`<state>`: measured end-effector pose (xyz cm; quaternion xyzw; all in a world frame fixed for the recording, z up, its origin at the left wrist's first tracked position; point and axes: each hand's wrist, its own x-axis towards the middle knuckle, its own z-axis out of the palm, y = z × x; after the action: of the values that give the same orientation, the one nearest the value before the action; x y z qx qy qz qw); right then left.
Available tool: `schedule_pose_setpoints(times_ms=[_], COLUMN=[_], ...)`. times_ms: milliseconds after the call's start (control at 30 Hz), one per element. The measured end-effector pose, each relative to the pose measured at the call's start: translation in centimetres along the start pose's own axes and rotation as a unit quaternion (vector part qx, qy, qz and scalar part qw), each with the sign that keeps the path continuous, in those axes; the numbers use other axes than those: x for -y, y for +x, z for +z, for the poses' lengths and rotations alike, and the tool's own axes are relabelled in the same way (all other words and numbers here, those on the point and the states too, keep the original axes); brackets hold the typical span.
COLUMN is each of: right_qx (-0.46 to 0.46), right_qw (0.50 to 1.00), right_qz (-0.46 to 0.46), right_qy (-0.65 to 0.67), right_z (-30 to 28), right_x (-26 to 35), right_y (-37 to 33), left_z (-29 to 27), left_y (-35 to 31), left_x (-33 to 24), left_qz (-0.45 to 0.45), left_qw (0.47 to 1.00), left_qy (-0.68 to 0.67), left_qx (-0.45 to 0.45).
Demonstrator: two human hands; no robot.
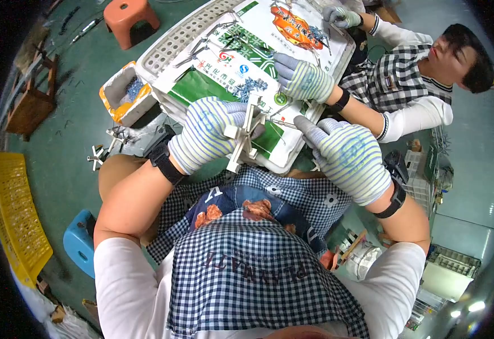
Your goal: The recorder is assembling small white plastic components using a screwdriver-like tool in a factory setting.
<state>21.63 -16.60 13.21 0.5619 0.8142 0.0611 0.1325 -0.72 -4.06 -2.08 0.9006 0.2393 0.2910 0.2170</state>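
My left hand [210,133], in a striped knit glove, is closed around a white plastic frame with crossing arms [246,138], held up at the near edge of the work surface. Just right of it, my right hand [346,155], gloved alike, pinches a thin metal piece [281,121] whose tip points toward the frame. What exactly this piece is, I cannot make out. Beyond my hands, a pile of small dark metal parts [250,89] lies on the printed white and green sheet [216,85]. Several thin legged metal parts [202,42] are spread farther back.
A co-worker in a checked top [394,73] sits at the right, one gloved hand [306,79] over the sheet near mine. A white crate [165,53] supports the sheet. On the floor stand a foam box [108,93], an orange stool [129,22], a blue stool [79,243] and a yellow basket [18,209].
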Motion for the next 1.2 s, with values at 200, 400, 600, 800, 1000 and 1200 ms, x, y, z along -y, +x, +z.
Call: schedule_pose_setpoints(times_ms=[200, 400, 600, 800, 1000, 1200], right_qx=[0.022, 0.162, 0.121, 0.033, 0.028, 0.077], right_qw=[0.958, 0.905, 0.919, 0.992, 0.996, 0.996], right_qz=[0.084, 0.1, 0.088, 0.006, -0.043, -0.016], right_qy=[0.273, 0.381, 0.364, 0.12, -0.07, 0.037], right_z=[0.4, 2.8, 2.4, 0.5, -1.6, -3.0], right_x=[-0.7, -1.2, -1.2, -1.9, -1.0, 0.0], right_y=[0.8, 1.6, 0.2, -0.4, -0.7, -0.9], left_z=[-1.2, 0.4, -1.8, -1.0, -0.5, -1.4], left_y=[0.9, -0.6, 0.2, -0.3, -0.3, -0.1], left_x=[-1.1, 0.6, -0.6, -0.1, -0.4, -1.8], left_qz=[0.131, 0.031, -0.044, -0.033, -0.076, 0.001], left_qw=[0.988, 0.996, 0.986, 0.989, 0.984, 0.977], left_qy=[-0.062, -0.058, -0.157, -0.143, -0.159, -0.209], left_qx=[-0.045, 0.064, 0.041, 0.009, -0.014, -0.049])
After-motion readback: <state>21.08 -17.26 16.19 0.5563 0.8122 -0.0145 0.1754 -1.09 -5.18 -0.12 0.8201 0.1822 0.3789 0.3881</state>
